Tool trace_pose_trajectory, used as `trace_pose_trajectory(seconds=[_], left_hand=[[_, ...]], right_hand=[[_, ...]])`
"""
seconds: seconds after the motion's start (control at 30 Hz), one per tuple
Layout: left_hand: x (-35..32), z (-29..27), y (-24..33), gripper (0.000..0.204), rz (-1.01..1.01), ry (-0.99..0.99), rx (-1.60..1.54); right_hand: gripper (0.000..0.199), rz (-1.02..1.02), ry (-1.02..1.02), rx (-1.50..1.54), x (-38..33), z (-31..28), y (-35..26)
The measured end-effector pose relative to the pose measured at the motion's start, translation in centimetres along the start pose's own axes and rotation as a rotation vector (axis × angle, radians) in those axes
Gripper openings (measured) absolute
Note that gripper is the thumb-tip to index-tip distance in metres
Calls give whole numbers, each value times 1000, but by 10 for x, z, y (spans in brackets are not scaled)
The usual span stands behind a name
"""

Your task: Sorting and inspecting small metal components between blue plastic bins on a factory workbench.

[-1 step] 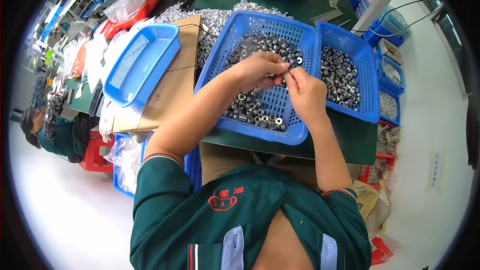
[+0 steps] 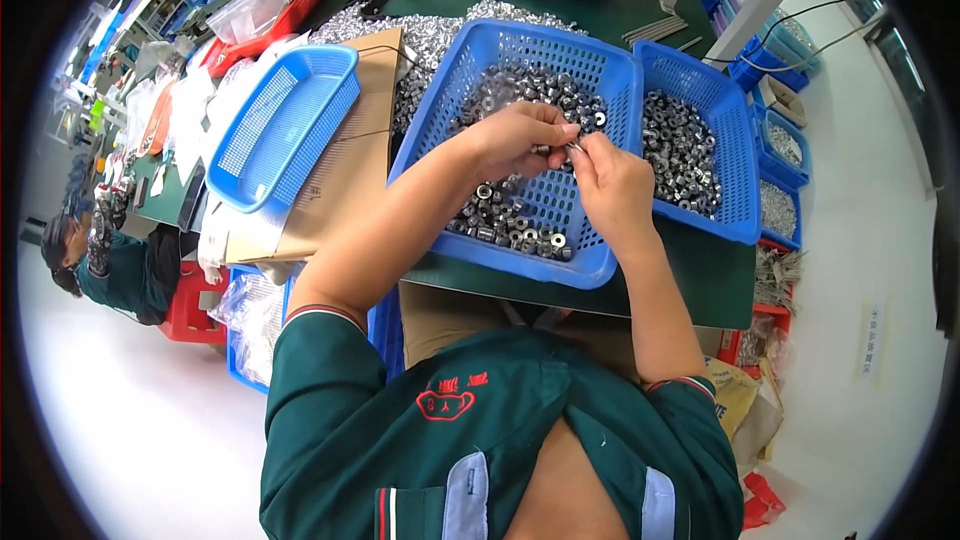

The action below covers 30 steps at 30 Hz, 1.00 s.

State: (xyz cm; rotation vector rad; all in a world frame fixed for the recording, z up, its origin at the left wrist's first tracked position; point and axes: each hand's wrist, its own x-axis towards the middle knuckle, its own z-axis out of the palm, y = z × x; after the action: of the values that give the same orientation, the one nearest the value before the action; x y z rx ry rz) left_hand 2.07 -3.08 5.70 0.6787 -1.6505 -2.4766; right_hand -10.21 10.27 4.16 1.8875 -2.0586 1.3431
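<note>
Green work surface (image 2: 712, 285) in a workshop, crowded with perforated baskets and loose metal parts. Both hands meet over the large blue basket (image 2: 592, 271): the left hand (image 2: 515, 138), fingers curled, pinches a small metal piece (image 2: 542, 150); the right hand (image 2: 615, 185) closes thumb and finger on its shiny end, or on a second piece, which cannot be resolved. Step in hand, as judged: handling one part between the fingertips. Its continuation would seem to call for a steady left pinch and fine right-hand control. Count: two hands; one large basket beneath them; one right-hand basket (image 2: 737, 140) beside it; one shallow blue basket (image 2: 318, 135) on one cardboard sheet (image 2: 335, 165). Ring-shaped metal parts (image 2: 555, 90) lie in the first two baskets, too many to count.
</note>
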Motion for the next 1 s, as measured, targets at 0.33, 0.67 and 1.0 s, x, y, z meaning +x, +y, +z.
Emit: trace_pose_trajectory(seconds=[0.33,0.67,1.0], left_hand=[[4,-5,-2,18,119,-88,35],[-8,-3,14,13,31,55,-103],[-2,-4,-16,25,-138,-76,1662]], right_hand=[[22,157,-62,124,1,-3,3],[30,270,-93,210,0,0,9],[28,204,-52,148,-2,-1,6]])
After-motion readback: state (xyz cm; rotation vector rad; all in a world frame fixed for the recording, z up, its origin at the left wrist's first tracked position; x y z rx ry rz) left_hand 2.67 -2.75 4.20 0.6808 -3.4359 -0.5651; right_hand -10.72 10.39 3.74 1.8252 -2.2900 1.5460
